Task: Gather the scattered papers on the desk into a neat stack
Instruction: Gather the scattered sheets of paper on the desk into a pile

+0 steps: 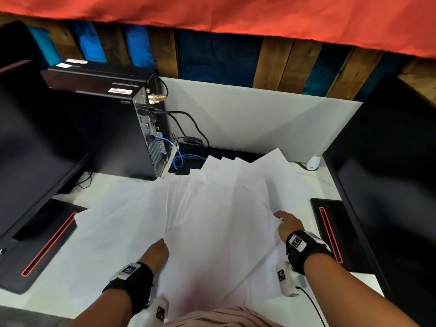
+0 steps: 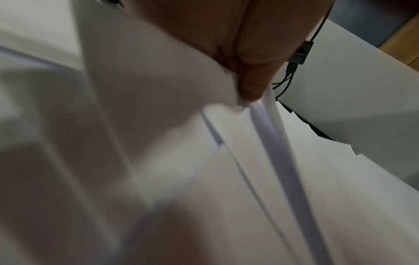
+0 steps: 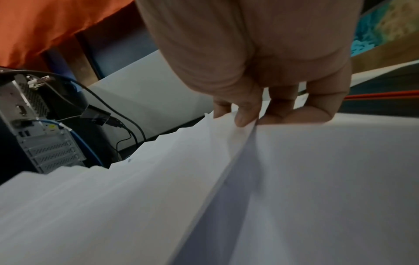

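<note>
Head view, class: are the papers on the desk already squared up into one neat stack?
No. The papers lie fanned out unevenly across the desk, corners pointing different ways, with the left hand and right hand gripping their edges.

The papers (image 1: 207, 208) are plain white on a white surface (image 1: 70, 286). At the left of the frame a black computer tower (image 1: 113, 128) carries a blue cable (image 1: 178, 159), and the black monitor bases (image 1: 44, 244) show thin red stripes. Along the top, orange-red cloth (image 1: 236, 13) hangs over brown wood planks with blue patches (image 1: 278, 64); both wristbands (image 1: 132, 283) are black with white tags.

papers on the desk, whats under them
Mostly the white desk, showing around the spread papers. Their far edge overlaps a black mat. Anything else beneath is covered.
</note>
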The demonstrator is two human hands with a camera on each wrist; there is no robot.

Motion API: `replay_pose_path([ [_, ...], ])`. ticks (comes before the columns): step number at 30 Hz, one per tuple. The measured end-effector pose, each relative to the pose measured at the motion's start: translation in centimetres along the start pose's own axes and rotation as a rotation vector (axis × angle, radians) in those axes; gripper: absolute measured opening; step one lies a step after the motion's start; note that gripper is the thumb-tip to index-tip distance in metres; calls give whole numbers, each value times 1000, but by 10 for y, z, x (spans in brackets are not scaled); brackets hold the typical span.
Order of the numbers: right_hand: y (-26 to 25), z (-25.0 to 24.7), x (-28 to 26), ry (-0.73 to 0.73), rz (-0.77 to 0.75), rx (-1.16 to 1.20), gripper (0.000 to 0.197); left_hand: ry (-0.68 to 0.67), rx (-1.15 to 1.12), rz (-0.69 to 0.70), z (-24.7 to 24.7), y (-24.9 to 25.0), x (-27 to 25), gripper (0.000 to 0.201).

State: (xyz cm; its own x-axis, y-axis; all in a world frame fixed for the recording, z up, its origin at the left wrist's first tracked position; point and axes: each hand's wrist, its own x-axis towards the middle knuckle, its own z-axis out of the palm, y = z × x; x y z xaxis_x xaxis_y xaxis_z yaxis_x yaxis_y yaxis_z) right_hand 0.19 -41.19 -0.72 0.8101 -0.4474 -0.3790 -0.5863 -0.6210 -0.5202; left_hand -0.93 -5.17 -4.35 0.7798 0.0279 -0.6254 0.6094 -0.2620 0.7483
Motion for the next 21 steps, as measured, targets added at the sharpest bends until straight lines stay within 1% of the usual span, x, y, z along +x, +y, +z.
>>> replay_pose_path([
  [1, -2, 1, 1, 7, 5, 17, 53, -7, -29, -54, 0, 3, 1, 56],
  [2, -3, 1, 2, 21, 17, 38, 54, -24, -40, -129, -1, 4, 3, 75],
  [3, -4, 1, 3, 37, 27, 61, 55, -38, -55, -177, -3, 9, 1, 85],
  [4, -3, 1, 4, 42, 36, 73, 57, -59, -123, -195, -8, 8, 5, 86],
  [6, 0, 3, 4, 58, 14, 114, 56, -116, -248, -206, -11, 13, 1, 72],
  [7, 3, 5, 4, 73, -14, 158, 54, -133, -196, -199, -12, 11, 1, 66],
  [8, 6, 7, 5, 78, -44, 217, 49, -151, -127, -149, -9, 11, 1, 57],
  [9, 7, 10, 4, 75, -72, 293, 43, -144, -11, -104, -7, 12, -1, 43],
  [10, 7, 12, 1, 71, -83, 376, 34, -134, 94, -35, -5, 9, 1, 36],
  [11, 7, 15, -2, 67, -80, 439, 26, -139, 211, -6, -2, 6, 2, 37],
  [12, 8, 17, -5, 54, -47, 482, 26, -145, 307, 20, 1, 4, 2, 43],
  [13, 11, 20, -9, 45, 3, 498, 32, -135, 352, 16, 6, 3, 1, 44],
  [14, 13, 22, -13, 36, 55, 509, 37, -85, 389, 30, 7, -2, 6, 41],
  [15, 17, 24, -17, 22, 97, 486, 38, -44, 404, 14, 9, -1, 4, 38],
  [17, 27, 30, -21, -39, 108, 298, 34, 20, 420, 6, 12, -1, 5, 37],
  [19, 32, 36, -24, -145, 106, 137, 30, 28, 377, -10, 16, -1, 4, 39],
  [21, 33, 46, -27, -291, 100, 118, 24, 15, 353, -12, 20, 1, 2, 39],
])
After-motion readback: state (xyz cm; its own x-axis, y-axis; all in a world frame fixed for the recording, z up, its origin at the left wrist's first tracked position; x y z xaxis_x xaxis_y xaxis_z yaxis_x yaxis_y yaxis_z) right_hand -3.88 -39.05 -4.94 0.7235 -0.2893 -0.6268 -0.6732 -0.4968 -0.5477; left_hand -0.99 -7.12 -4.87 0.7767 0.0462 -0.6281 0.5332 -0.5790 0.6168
